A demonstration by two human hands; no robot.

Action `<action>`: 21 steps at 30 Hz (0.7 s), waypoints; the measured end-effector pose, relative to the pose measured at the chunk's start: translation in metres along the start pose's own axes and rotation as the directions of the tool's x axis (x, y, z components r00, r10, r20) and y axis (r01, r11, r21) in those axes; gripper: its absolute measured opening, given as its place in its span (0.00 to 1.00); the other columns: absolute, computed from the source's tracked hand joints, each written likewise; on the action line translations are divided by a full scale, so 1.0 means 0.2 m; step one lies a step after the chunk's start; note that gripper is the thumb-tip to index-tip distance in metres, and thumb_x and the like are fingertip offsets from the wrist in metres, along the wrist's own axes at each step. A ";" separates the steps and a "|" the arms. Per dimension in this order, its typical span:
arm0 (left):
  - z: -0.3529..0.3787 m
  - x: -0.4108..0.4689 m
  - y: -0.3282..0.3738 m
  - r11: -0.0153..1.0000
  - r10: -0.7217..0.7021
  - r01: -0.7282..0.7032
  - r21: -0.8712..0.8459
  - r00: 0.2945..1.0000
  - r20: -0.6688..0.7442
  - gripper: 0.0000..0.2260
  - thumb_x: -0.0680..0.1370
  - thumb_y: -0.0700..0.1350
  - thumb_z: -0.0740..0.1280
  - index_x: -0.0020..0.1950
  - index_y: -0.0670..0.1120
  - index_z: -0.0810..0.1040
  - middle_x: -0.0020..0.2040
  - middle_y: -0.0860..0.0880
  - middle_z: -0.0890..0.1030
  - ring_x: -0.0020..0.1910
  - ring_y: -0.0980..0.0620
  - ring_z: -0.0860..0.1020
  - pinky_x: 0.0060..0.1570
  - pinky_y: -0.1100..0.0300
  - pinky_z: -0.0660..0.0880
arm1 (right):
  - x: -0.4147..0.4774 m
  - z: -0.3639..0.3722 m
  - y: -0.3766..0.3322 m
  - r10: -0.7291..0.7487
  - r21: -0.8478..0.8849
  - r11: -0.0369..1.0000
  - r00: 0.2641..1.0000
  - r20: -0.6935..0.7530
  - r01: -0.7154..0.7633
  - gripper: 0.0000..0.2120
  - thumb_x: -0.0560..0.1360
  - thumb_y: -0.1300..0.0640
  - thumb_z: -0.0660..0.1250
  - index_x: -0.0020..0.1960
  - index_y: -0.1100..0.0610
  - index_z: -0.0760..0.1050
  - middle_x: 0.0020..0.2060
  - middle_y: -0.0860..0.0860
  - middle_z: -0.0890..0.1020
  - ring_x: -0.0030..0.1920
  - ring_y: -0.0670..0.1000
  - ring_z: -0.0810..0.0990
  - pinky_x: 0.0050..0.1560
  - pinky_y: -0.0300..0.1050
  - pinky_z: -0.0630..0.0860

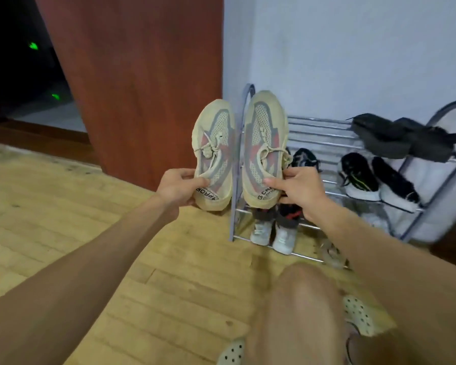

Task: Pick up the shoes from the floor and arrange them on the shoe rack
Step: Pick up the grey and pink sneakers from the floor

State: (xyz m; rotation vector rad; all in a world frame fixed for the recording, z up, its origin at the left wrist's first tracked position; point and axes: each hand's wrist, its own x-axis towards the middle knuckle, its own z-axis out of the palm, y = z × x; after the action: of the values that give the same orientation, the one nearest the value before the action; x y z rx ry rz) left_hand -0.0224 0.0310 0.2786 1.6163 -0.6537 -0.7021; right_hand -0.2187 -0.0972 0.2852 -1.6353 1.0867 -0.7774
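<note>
I hold a pair of beige knit sneakers with grey and pink panels upright in the air, toes up, side by side. My left hand (179, 186) grips the heel of the left sneaker (214, 151). My right hand (298, 189) grips the heel of the right sneaker (263, 146). Both hang in front of the left end of a metal shoe rack (319, 127) that stands against the white wall. The rack's upper bars behind the right sneaker are bare.
Dark shoes (403, 138) lie on the top right of the rack, black-and-white sneakers (363, 177) on the middle tier, a grey-white pair (274, 233) at the bottom left. A brown door (132, 88) stands left of the rack. My knee and perforated clogs (358, 314) are on the wooden floor.
</note>
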 end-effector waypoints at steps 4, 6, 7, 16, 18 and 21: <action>0.29 0.19 0.21 0.999 0.033 -0.033 -0.005 0.998 0.058 0.14 0.71 0.40 0.73 0.56 0.41 0.81 0.44 0.44 0.82 0.38 0.49 0.77 0.38 0.56 0.71 | 0.19 -0.32 -0.08 0.013 0.047 0.999 0.997 -0.071 -0.010 0.07 0.68 0.58 0.77 0.43 0.54 0.81 0.45 0.54 0.86 0.47 0.54 0.85 0.50 0.54 0.83; 0.42 0.30 0.31 0.998 0.058 -0.058 -0.009 0.995 0.077 0.16 0.70 0.42 0.75 0.56 0.41 0.80 0.43 0.44 0.82 0.37 0.48 0.76 0.35 0.56 0.69 | 0.31 -0.46 -0.10 0.034 0.080 0.996 0.994 -0.102 -0.026 0.10 0.68 0.58 0.78 0.47 0.57 0.82 0.45 0.55 0.87 0.47 0.55 0.86 0.51 0.56 0.83; 0.49 0.36 0.36 0.998 0.068 -0.068 -0.013 0.994 0.085 0.16 0.70 0.42 0.75 0.57 0.41 0.79 0.42 0.44 0.82 0.35 0.49 0.76 0.34 0.57 0.70 | 0.37 -0.52 -0.12 0.040 0.085 0.996 0.992 -0.120 -0.029 0.13 0.67 0.58 0.78 0.50 0.58 0.82 0.46 0.55 0.87 0.46 0.55 0.86 0.49 0.56 0.83; 0.97 0.85 0.52 0.998 0.057 -0.053 -0.025 0.977 0.206 0.11 0.75 0.39 0.71 0.54 0.46 0.74 0.41 0.45 0.79 0.32 0.51 0.77 0.28 0.61 0.74 | 0.89 -0.79 -0.17 0.157 0.197 0.972 0.980 -0.125 -0.131 0.16 0.69 0.63 0.76 0.55 0.65 0.79 0.47 0.61 0.85 0.39 0.59 0.86 0.35 0.55 0.84; 1.03 0.94 0.54 0.999 0.038 -0.040 0.008 0.973 0.229 0.10 0.75 0.39 0.70 0.55 0.44 0.75 0.41 0.45 0.79 0.35 0.50 0.77 0.36 0.56 0.76 | 0.95 -0.78 -0.14 0.164 0.183 0.973 0.978 -0.126 -0.140 0.15 0.69 0.63 0.76 0.54 0.64 0.79 0.46 0.61 0.85 0.40 0.61 0.85 0.36 0.57 0.83; 1.07 1.03 0.54 0.996 -0.009 -0.013 0.089 0.970 0.242 0.02 0.76 0.38 0.68 0.48 0.43 0.77 0.38 0.46 0.78 0.33 0.51 0.77 0.31 0.59 0.77 | 1.03 -0.75 -0.09 0.172 0.142 0.978 0.978 -0.121 -0.155 0.18 0.68 0.59 0.77 0.56 0.64 0.80 0.48 0.61 0.85 0.43 0.62 0.86 0.42 0.59 0.84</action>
State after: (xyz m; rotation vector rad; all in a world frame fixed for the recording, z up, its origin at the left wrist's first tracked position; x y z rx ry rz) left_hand -0.0500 -0.2767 0.3409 1.6256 -0.8744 -0.8884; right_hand -0.2633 -0.3412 0.3477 -1.3797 1.2209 -0.8397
